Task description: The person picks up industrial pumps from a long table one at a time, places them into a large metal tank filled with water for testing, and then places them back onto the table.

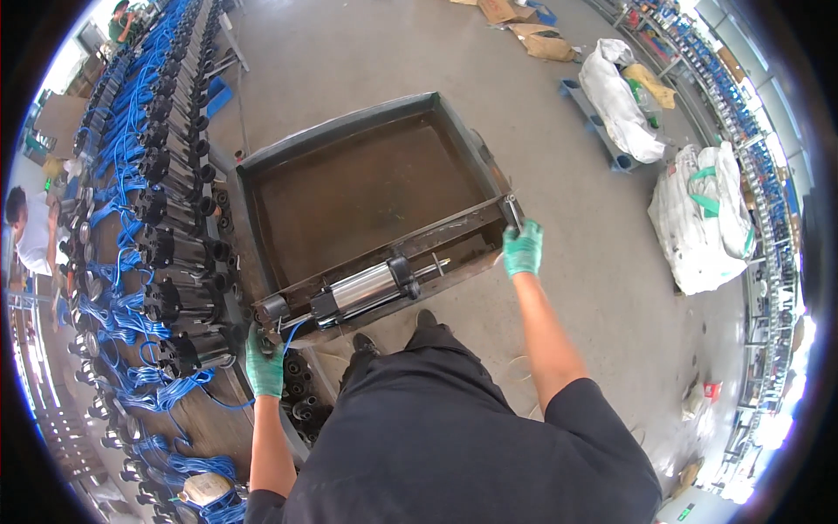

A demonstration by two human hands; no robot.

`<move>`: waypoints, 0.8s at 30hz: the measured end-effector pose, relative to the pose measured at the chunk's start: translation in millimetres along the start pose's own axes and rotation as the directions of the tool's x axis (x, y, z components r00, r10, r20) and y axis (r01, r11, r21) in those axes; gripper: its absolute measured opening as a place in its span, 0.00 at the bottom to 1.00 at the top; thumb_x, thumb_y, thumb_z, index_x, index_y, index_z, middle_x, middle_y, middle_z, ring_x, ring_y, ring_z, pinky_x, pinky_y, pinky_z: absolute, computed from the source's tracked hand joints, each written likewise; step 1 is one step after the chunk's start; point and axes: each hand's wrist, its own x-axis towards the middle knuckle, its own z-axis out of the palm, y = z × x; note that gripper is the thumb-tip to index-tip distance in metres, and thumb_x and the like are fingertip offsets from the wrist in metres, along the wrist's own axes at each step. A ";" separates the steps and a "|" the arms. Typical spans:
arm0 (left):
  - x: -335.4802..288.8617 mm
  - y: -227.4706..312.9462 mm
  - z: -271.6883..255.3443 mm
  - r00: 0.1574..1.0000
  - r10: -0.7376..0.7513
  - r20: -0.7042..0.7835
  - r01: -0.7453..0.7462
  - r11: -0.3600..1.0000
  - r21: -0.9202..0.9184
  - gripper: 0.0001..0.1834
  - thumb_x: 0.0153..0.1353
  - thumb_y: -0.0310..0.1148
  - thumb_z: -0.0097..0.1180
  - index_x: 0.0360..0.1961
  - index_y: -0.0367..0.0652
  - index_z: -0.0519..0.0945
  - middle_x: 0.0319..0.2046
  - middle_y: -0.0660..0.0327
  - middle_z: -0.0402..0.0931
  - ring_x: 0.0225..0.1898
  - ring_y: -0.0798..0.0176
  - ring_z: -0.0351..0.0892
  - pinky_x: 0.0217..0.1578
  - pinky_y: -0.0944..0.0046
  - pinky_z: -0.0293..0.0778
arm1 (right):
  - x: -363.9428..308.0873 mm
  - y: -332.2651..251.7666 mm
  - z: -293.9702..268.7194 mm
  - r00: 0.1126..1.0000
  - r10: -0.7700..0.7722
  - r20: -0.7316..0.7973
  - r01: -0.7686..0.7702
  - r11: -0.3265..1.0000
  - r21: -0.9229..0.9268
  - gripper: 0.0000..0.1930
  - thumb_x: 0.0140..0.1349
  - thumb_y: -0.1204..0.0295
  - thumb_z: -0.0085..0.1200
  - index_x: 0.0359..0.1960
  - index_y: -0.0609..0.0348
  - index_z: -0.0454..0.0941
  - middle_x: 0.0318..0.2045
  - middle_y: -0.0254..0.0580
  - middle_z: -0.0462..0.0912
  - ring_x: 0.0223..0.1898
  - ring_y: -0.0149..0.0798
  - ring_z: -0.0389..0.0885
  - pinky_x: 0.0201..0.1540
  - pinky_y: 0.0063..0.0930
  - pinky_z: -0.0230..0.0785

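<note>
A pump with a shiny silver barrel (365, 290) and black ends lies across the near rail of a large metal tank (349, 131). From its left end a blue cable (293, 334) runs down by my left hand (264, 365), which wears a green glove. That hand is beside a dark round fitting (274, 307) at the tank's near left corner; its fingertips are mostly hidden. At the near right corner, my green-gloved right hand (524, 249) is closed around the lower end of a metal lever (512, 210). A thin rod with a brass-coloured tip (443, 263) points right from the pump.
Along the left, a long bench carries rows of black-and-silver pumps (170, 249) with coiled blue cables (161, 393). Black ring-shaped parts (301, 389) sit beside my left forearm. White sacks (703, 218) stand on the floor at right; cardboard (543, 41) lies farther back. A person (35, 227) is at far left.
</note>
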 end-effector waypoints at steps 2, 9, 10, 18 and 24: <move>-12.6 8.9 7.7 0.998 -0.053 -0.032 0.051 0.997 -0.057 0.38 0.61 0.23 0.66 0.73 0.48 0.66 0.46 0.68 0.79 0.40 0.73 0.74 0.45 0.71 0.74 | 5.4 59.6 10.8 0.991 0.132 0.038 -0.127 0.985 -0.115 0.20 0.63 0.63 0.61 0.51 0.62 0.73 0.47 0.63 0.78 0.48 0.59 0.77 0.54 0.49 0.72; -41.1 91.8 28.7 0.992 0.125 0.024 -0.117 0.970 -0.215 0.31 0.68 0.25 0.60 0.72 0.46 0.68 0.44 0.63 0.80 0.42 0.69 0.77 0.48 0.70 0.74 | 37.9 25.6 -4.8 0.494 0.224 0.840 -0.619 0.769 0.159 0.20 0.68 0.55 0.54 0.48 0.60 0.79 0.36 0.41 0.83 0.39 0.44 0.84 0.45 0.43 0.78; -39.5 99.2 37.1 0.989 0.136 0.064 -0.115 0.958 -0.264 0.31 0.68 0.26 0.60 0.72 0.46 0.67 0.44 0.63 0.80 0.42 0.69 0.77 0.47 0.69 0.74 | 33.5 32.6 -0.4 0.495 0.228 0.838 -0.620 0.769 0.157 0.20 0.68 0.55 0.54 0.48 0.60 0.79 0.36 0.41 0.83 0.39 0.44 0.84 0.45 0.43 0.78; -51.2 102.9 70.3 0.970 0.201 0.133 -0.173 0.965 -0.199 0.33 0.65 0.24 0.61 0.71 0.47 0.69 0.42 0.64 0.82 0.35 0.73 0.75 0.39 0.70 0.74 | -37.0 18.8 20.3 0.680 0.445 0.583 -0.646 0.740 0.188 0.26 0.66 0.44 0.57 0.42 0.56 0.74 0.32 0.42 0.83 0.26 0.38 0.82 0.25 0.39 0.76; -58.7 115.4 77.1 0.963 0.152 0.224 -0.092 0.962 -0.256 0.29 0.66 0.24 0.61 0.68 0.47 0.73 0.43 0.63 0.83 0.35 0.74 0.75 0.39 0.70 0.74 | -3.8 16.6 -3.1 0.548 0.414 0.727 -0.657 0.751 0.068 0.27 0.64 0.43 0.59 0.45 0.57 0.74 0.31 0.46 0.83 0.26 0.43 0.81 0.30 0.41 0.77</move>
